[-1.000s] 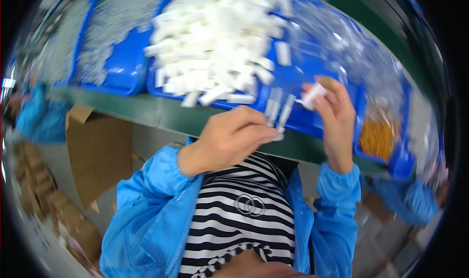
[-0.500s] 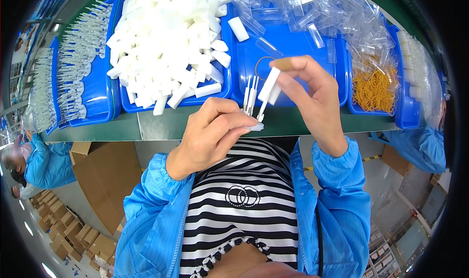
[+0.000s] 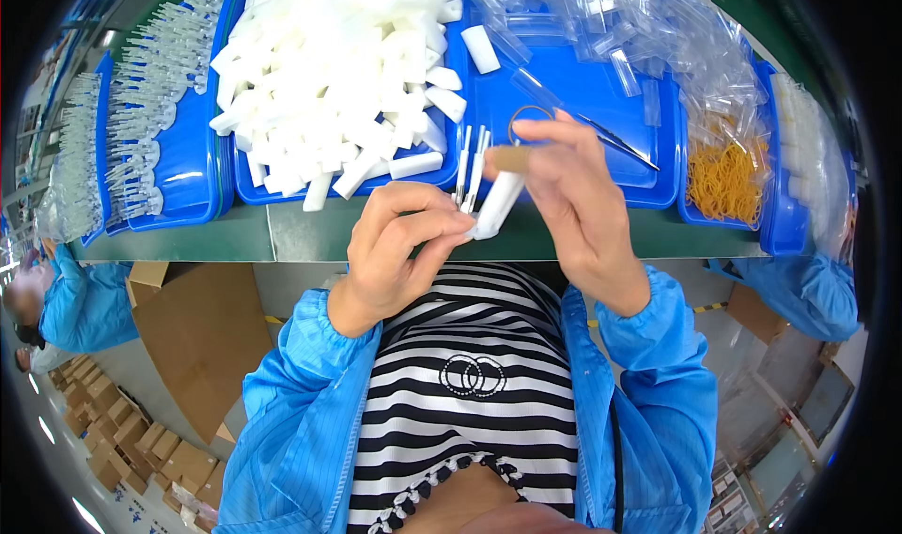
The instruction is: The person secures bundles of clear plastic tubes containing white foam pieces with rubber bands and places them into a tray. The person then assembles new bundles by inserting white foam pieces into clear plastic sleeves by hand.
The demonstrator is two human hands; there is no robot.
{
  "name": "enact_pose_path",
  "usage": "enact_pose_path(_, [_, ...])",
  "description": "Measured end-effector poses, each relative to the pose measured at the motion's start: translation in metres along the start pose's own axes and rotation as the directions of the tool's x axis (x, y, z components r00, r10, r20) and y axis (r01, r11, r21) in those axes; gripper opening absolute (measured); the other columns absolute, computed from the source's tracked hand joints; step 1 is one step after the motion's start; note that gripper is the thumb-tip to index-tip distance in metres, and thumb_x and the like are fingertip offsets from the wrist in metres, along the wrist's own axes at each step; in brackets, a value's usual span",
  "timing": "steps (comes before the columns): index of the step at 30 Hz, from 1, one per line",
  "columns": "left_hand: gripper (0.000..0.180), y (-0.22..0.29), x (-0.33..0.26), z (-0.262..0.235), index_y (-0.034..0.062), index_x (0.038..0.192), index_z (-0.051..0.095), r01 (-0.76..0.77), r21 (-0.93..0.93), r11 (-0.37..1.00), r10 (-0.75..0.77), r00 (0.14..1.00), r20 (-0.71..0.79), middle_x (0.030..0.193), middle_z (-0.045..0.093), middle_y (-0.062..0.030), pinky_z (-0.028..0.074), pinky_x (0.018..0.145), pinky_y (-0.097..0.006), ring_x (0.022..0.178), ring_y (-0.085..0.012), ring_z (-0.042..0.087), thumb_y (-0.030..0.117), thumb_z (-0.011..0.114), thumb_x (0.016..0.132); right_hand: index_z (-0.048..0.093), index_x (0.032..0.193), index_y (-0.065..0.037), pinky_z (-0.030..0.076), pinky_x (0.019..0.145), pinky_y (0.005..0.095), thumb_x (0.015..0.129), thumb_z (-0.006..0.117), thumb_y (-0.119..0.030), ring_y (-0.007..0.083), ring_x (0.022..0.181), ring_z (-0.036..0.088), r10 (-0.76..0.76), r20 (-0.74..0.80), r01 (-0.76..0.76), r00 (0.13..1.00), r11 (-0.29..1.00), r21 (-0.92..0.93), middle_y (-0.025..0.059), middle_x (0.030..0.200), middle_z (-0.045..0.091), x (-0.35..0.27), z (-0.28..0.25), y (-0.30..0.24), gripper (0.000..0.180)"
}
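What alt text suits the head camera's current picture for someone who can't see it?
A person's left hand pinches thin pale rods low down while the right hand holds a white foam piece close to them. Beyond sit blue trays of piled foam pieces, clear plastic tubes and yellow rubber bands.

Bright, fairly even light seems to fall from above, overexposing the heaped white blocks (image 3: pixel 319 55) until their edges wash out. Small glints dot the clear plastic pieces (image 3: pixel 623 72). Beneath the surface (image 3: pixel 315 241) it is dimmer. The left hand (image 3: pixel 399 247) is crisp; slight blur softens the right hand (image 3: pixel 578 201) and white piece (image 3: pixel 498 203). Fisheye distortion bends straight edges, details smear at the far left, and 4 corners fall black.
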State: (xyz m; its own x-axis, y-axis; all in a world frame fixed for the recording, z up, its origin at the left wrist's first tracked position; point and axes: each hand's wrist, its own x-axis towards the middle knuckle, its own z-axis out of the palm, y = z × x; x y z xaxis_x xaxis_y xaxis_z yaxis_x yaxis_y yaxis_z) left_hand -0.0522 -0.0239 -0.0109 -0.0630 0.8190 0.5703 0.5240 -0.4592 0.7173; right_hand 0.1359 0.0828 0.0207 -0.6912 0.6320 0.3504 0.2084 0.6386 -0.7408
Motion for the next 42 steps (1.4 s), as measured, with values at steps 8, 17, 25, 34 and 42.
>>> enact_pose_path(8, [0.036, 0.0, -0.008, -0.006, 0.0036, 0.099, 0.067, 0.004, -0.028, 1.0, -0.004, 1.0, -0.017, 0.093, 0.061, -0.0093, 0.051, 0.067, -0.032, 0.081, -0.024, 0.061, -0.009, 0.079, 0.068, 0.064, 0.111, -0.011, 0.04, 0.074, 0.0375, 0.085, 0.071, -0.017, 0.0235, 0.084, 0.06, -0.14, -0.221, 0.014, 0.965, 0.872, -0.49, 0.0037, 0.09, 0.068, 0.069, 0.019, 0.052, 0.028])
enact_pose_path(17, [0.034, -0.003, -0.013, -0.011, 0.0036, 0.098, 0.067, 0.028, -0.049, 0.998, -0.03, 0.998, -0.048, 0.093, 0.062, -0.0089, 0.051, 0.065, -0.031, 0.08, -0.0236, 0.062, -0.009, 0.078, 0.068, 0.063, 0.109, -0.013, 0.04, 0.072, 0.0383, 0.083, 0.069, -0.015, 0.0239, 0.084, 0.061, -0.001, -0.021, -0.011, 1.0, 0.813, -0.582, 0.0042, 0.086, 0.067, 0.064, 0.026, 0.046, 0.027])
enact_pose_path(25, [0.034, -0.005, -0.006, -0.012, 0.0039, 0.097, 0.067, 0.002, -0.028, 1.0, -0.002, 1.0, -0.026, 0.092, 0.063, -0.0087, 0.05, 0.064, -0.032, 0.08, -0.0236, 0.062, -0.009, 0.078, 0.067, 0.064, 0.108, -0.009, 0.05, 0.074, 0.0396, 0.081, 0.07, -0.006, 0.0278, 0.084, 0.06, -0.194, -0.081, 0.143, 0.978, 0.894, -0.424, 0.0069, 0.09, 0.064, 0.068, 0.027, 0.062, 0.028])
enact_pose_path(34, [0.035, -0.003, -0.005, -0.01, 0.0034, 0.097, 0.067, 0.016, -0.006, 1.0, -0.016, 1.0, -0.003, 0.092, 0.063, -0.0092, 0.051, 0.065, -0.032, 0.08, -0.0238, 0.062, -0.009, 0.079, 0.067, 0.063, 0.112, -0.007, 0.05, 0.069, 0.0338, 0.079, 0.067, -0.007, 0.0223, 0.077, 0.058, -0.236, 0.144, 0.274, 0.961, 0.743, -0.611, 0.0056, 0.082, 0.059, 0.055, 0.029, 0.05, 0.033])
enact_pose_path(42, [0.034, -0.002, -0.002, -0.011, 0.0035, 0.097, 0.067, 0.006, 0.02, 1.0, -0.006, 1.0, 0.015, 0.092, 0.063, -0.0094, 0.051, 0.065, -0.032, 0.081, -0.0242, 0.062, -0.008, 0.079, 0.067, 0.062, 0.112, -0.003, 0.047, 0.073, 0.0369, 0.086, 0.064, -0.009, 0.026, 0.077, 0.058, -0.142, 0.032, 0.138, 0.989, 0.848, -0.511, 0.0077, 0.081, 0.06, 0.047, 0.008, 0.032, 0.027])
